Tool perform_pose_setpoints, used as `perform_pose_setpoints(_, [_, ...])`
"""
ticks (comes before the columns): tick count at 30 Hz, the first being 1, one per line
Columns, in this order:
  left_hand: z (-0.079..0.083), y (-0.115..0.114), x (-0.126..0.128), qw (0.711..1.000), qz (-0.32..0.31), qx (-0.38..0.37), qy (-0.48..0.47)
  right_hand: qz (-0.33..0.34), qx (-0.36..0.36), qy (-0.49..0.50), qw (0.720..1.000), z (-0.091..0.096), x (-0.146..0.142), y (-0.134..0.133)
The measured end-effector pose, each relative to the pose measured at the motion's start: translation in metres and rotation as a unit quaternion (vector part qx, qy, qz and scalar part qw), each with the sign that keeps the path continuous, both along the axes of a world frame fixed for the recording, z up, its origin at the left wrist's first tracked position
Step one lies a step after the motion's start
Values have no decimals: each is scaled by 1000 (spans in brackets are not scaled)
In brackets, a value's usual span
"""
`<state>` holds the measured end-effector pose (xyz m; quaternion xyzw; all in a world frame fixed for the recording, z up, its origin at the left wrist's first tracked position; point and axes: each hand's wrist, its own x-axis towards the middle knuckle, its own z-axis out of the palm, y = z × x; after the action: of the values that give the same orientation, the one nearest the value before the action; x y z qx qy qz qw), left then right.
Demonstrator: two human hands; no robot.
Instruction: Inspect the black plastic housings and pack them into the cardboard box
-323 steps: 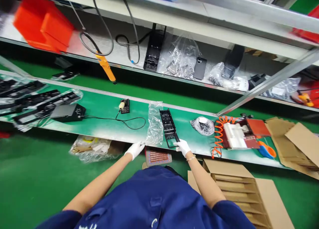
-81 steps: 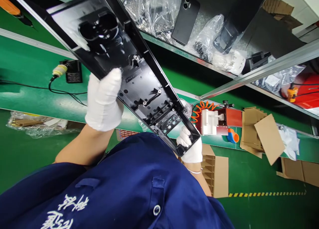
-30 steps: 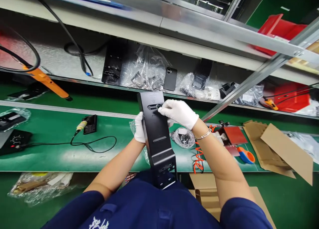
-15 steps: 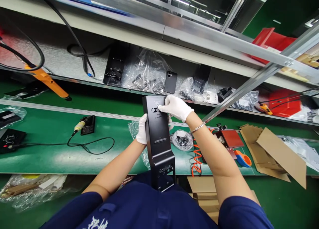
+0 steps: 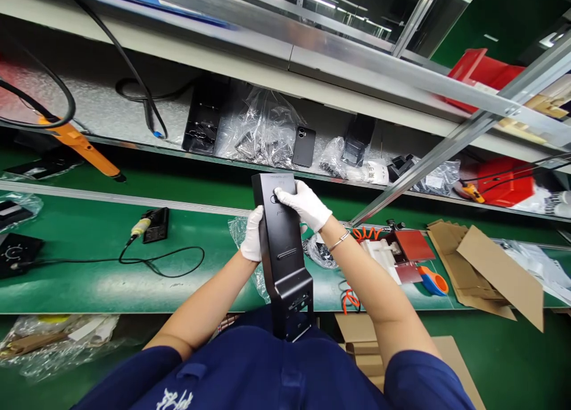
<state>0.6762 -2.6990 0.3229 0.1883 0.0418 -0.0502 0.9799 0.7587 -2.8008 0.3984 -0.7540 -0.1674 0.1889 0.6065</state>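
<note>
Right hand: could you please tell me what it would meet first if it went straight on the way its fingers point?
The black panel: the right hand touches its top end, fingers pointing left across it. Beyond that edge, depth is unclear.

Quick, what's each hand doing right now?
Left hand: closed on the black panel.
Right hand: fingers on the panel's top; grip cannot be told.

Panel (image 5: 282,249) over bench (image 5: 89,279) near edge, lower end twd body. L hand (image 5: 252,234) on its left edge, R hand (image 5: 304,205) on upper front. Bag (image 5: 235,230) on bench behind panel. Iron stand (image 5: 151,224) to left; cardboard (image 5: 491,267) far right. Shelf (image 5: 107,109) behind bench: phone (image 5: 304,146) beside shelf bags (image 5: 261,130).
</note>
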Motion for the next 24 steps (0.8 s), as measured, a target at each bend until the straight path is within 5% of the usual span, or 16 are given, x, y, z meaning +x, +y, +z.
perform_pose_setpoints(5, [6, 5, -4, 999, -29, 14, -37, 96, 16, 41, 994, 25, 1, -5])
perform_pose_setpoints(9, [9, 5, -10, 998, -32, 17, -41, 68, -42, 19, 997, 33, -5, -3])
perform_pose_setpoints(13, [-1, 4, -10, 999, -34, 1, -30, 25, -67, -5, 997, 15, -4, 0])
perform_pose_setpoints(18, [-11, 9, -2, 996, -55, -33, -54, 30, -2, 49, 998, -9, 0, -6])
perform_pose_setpoints(21, [-9, 12, 0, 995, -52, -19, -84, -14, 69, 42, 997, -24, -8, -26])
perform_pose_setpoints(24, [-3, 15, 0, 993, -53, -4, -107, -45, 60, -19, 997, -45, -30, -62])
